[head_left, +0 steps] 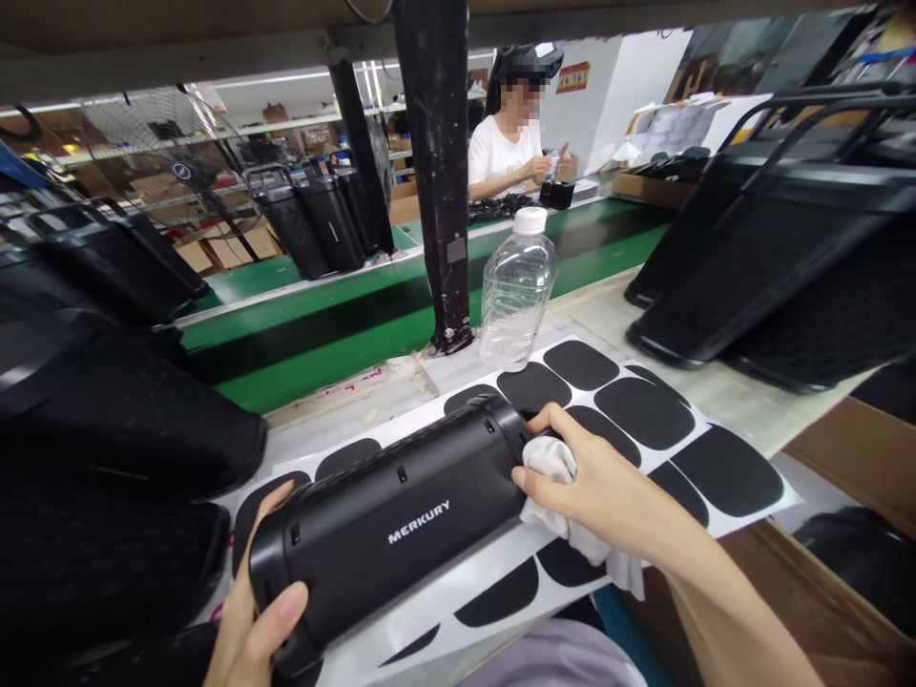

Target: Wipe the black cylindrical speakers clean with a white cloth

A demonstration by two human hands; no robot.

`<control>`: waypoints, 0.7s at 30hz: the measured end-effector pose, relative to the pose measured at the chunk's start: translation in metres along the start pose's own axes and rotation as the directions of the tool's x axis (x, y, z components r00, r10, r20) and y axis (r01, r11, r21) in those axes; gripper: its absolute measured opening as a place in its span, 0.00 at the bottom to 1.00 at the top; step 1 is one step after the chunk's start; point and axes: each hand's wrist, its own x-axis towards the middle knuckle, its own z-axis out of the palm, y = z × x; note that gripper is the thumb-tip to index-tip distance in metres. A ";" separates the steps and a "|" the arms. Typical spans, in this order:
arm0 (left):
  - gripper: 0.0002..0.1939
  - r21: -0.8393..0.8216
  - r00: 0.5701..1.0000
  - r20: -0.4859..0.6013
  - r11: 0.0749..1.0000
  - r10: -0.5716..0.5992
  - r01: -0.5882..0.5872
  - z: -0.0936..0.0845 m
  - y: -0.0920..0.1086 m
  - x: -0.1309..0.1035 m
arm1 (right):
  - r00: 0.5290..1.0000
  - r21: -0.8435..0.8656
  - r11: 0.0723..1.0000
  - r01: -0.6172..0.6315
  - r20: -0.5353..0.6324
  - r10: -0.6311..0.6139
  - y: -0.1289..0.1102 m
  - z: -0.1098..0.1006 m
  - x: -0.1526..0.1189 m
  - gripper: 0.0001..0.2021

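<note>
A black speaker housing (401, 515) with the word MERKURY on it lies across the middle of the view, tilted up toward the right. My left hand (261, 611) grips its left end, thumb on the near face and fingers behind. At the right end, my right hand (579, 477) has a white cloth (554, 468) bunched between thumb and fingers, pressed against the housing. Under the housing is a white sheet of black rounded stickers (644, 410). A clear plastic bottle (519, 296) with a white cap stands on the sheet's far edge.
More black housings stand at left (107, 458) and right (787, 239). A dark post (436, 172) rises beside the bottle. Beyond it runs a green conveyor belt (343, 334), where a person (505, 153) handles small parts. A cardboard box (851, 439) sits low at right.
</note>
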 end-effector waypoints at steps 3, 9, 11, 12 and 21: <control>0.41 -0.021 0.999 0.007 0.999 -0.037 0.037 0.000 0.002 -0.001 | 1.000 0.021 1.000 0.013 0.003 -0.013 0.000 0.000 0.001 0.13; 0.41 -0.024 0.999 0.015 0.999 -0.037 0.037 -0.001 0.002 0.000 | 1.000 0.012 1.000 0.021 -0.003 -0.021 0.001 -0.001 0.000 0.13; 0.41 -0.031 0.999 0.017 0.999 -0.037 0.038 -0.001 0.000 0.000 | 1.000 0.023 0.999 0.028 -0.002 -0.028 0.000 -0.001 0.000 0.12; 0.41 -0.033 0.999 0.018 0.999 -0.038 0.039 -0.002 0.000 0.000 | 1.000 0.033 0.999 0.031 0.000 -0.031 0.000 -0.001 0.000 0.12; 0.40 -0.027 0.999 0.011 0.999 -0.038 0.039 0.000 0.002 -0.001 | 0.999 0.038 0.999 0.032 -0.005 -0.032 -0.002 -0.001 0.000 0.11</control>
